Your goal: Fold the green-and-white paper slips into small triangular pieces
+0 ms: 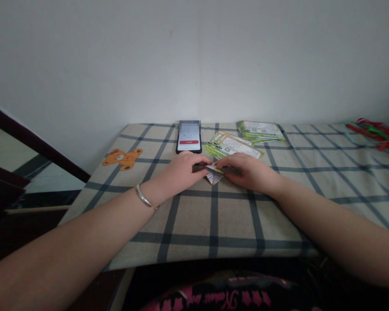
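A small piece of folded printed paper is between my two hands, just above the checked tablecloth. My left hand pinches its left side with thumb and fingers. On the other side, the fingers of my right hand are closed on the paper's right edge. Part of the paper is hidden by my fingertips. Right behind my right hand lies a fanned pile of green and white printed cards. A phone with a lit screen rests beyond my left hand.
A second stack of printed cards lies near the wall. Red and green stringy material is heaped at the far right. A flat orange bear figure is at the left of the checked tablecloth. A dark rail slopes beside the table.
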`<state>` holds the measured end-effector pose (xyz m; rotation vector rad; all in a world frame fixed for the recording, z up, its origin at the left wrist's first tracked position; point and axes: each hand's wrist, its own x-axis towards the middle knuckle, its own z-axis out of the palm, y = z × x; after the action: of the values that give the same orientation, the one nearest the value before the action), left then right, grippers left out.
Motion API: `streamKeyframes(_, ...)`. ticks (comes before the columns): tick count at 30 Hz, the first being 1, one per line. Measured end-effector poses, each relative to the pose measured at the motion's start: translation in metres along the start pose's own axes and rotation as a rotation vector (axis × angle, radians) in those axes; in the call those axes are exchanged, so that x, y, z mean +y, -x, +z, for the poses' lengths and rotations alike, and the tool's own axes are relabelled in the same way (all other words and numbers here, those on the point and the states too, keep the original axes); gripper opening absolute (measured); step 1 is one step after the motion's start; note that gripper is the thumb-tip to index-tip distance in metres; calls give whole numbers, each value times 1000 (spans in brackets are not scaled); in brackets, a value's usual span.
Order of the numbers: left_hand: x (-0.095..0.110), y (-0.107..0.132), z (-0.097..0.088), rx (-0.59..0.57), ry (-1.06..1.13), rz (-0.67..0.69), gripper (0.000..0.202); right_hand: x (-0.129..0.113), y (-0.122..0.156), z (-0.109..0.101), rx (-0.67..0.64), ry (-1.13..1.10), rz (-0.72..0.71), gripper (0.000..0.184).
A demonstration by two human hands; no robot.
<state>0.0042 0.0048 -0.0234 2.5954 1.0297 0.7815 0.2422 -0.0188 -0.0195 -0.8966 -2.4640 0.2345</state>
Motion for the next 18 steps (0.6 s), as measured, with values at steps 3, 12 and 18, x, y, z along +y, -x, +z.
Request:
streamKeyframes(3, -3, -1, 0, -7, 3, 13, 19, 1, 0, 0, -12, -13, -53, 33)
streamKeyframes(12, -8, -3, -8, -83, -48, 82, 16, 0, 0, -2, -39, -17, -85, 39)
streamKeyframes(18, -13, -3, -10, -116, -88, 188, 17, 0, 0, -2, -46, -28, -102, 35)
